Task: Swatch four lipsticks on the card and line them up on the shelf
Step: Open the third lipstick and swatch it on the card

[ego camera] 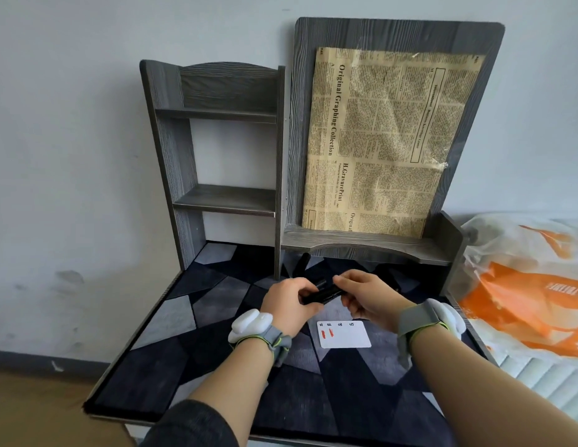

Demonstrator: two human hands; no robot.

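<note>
The black lipstick (319, 293) is held crosswise just beyond the card (345, 338), the left hand (286, 301) gripping its barrel and the right hand (370, 298) pinching the other end, probably to work the cap. Two red swatches (326, 333) mark the card.

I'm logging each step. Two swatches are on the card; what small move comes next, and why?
Probably pull the black lipstick open: the left hand and right hand grip its ends near the card, where only the first two numbers have red marks.
</note>
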